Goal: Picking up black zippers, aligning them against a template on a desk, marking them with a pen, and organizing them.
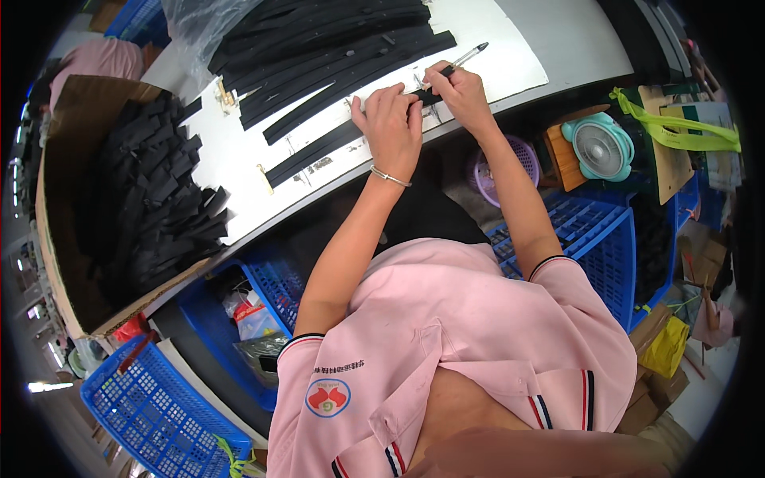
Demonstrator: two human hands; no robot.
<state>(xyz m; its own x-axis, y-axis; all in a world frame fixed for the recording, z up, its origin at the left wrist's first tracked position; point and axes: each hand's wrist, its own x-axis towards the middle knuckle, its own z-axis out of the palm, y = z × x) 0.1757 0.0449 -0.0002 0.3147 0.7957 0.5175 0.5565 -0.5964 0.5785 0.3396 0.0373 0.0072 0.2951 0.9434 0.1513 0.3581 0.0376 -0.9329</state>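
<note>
Nearest is the person's pink polo shirt [478, 303], with a blue plastic basket [151, 398] at lower left and an open-mesh blue crate [610, 275] to the right, below the workbench. Both bare forearms reach away to a white board [514, 52] on the bench.

A single black strip [312, 157] lies along the board's near side: narrow, flat, matte, straight-edged, probably fabric or webbing, though the view is too coarse to settle the material. It runs aslant, its left end uncovered, its other end passing beneath the two hands. The left hand [390, 119], a metal bangle [390, 177] at its wrist, is palm down over the strip, fingertips on or just beside it; whether thumb and fingers pinch it I cannot tell. To its right, the right hand [462, 94] has its fingers closed around a clear-barrelled pen [460, 60] with black ends. The pen slopes up and away, its lower end close to the strip's far edge; contact there is hidden by the fingers.

Left of the strip, a cardboard box [60, 155] holds a heap of short black pieces [151, 179]. Right, beyond the bench edge, stand a lilac basket [532, 155] and a teal fan [603, 147]. Beyond the hands, many long black strips [319, 52] lie side by side, with a clear plastic bag [203, 32] at their left.
</note>
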